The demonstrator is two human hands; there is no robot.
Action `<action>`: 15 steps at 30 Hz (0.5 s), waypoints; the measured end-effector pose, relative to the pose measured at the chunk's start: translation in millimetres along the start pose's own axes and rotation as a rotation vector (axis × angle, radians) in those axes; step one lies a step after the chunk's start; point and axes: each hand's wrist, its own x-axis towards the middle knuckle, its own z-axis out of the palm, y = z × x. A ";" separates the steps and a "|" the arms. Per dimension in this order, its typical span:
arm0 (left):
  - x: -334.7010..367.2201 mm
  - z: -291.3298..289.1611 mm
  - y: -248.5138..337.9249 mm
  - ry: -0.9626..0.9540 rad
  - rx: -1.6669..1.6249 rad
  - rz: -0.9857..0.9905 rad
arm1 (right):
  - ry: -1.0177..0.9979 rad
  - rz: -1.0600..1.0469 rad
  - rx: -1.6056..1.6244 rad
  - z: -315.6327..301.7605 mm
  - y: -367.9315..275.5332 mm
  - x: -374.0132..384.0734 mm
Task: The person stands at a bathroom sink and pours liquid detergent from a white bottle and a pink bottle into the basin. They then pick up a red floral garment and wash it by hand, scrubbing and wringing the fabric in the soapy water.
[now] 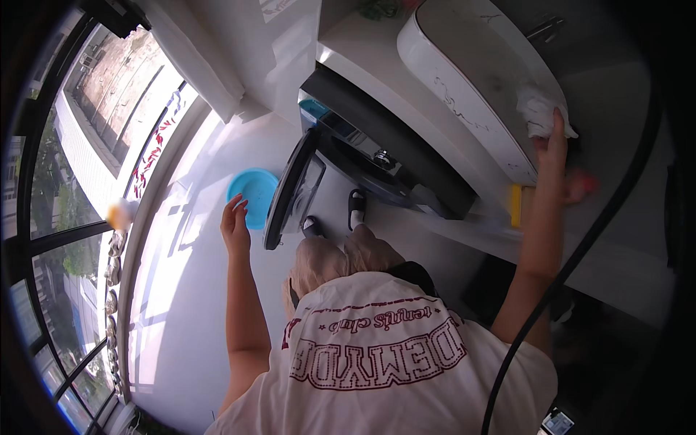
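My right hand (554, 141) grips a crumpled white cloth (538, 109) at the right end of a white marbled sink basin (464, 109). My left hand (235, 223) hangs free with its fingers loosely apart, in front of a light blue plastic basin (261, 194) on the floor; it holds nothing. Between my arms stands a dark front-loading washing machine (428, 167), its round door (293, 192) swung open to the left. Inside the drum I cannot make out any contents.
A yellow object (518, 205) and a blurred red one (582, 185) sit by my right forearm. A metal tap (544, 29) is behind the sink. Large dark-framed windows (65, 239) line the left side. A black cable (573, 268) crosses the view at right.
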 end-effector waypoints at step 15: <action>-53.4 -57.6 -89.0 0.047 0.052 -0.175 | -0.028 0.175 0.307 99.9 43.2 -183.6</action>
